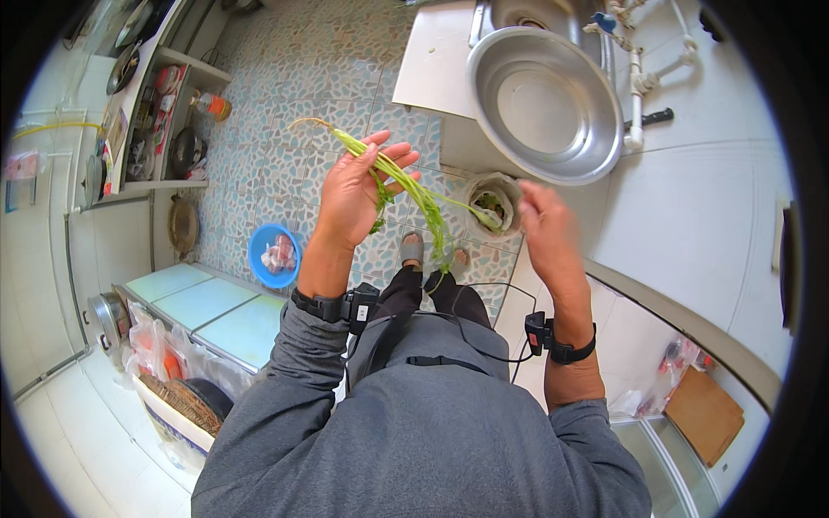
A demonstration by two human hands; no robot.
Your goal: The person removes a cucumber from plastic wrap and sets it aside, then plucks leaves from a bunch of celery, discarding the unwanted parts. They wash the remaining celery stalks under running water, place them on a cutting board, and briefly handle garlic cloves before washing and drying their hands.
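My left hand [350,194] holds a thin bunch of leafy green celery-like stalks [409,184] between thumb and open-palmed fingers. The brown root end points to the upper left, and the leafy tops droop toward my feet. One stem strays right, toward a bin lined with a plastic bag [471,194], where a pale green piece [489,220] shows at the near edge. Green scraps [490,202] lie inside the bin. Just right of the bin, my right hand [554,230] is blurred, its fingers curled; whether anything is between them cannot be made out.
A large metal basin [599,123] overlaps the sink [511,13] and counter edge. Behind it a knife's black handle [657,117] rests on the white counter [686,213]. A blue basin [254,259] with bagged contents stands on the floor. Black cables [499,285] hang between my wrists.
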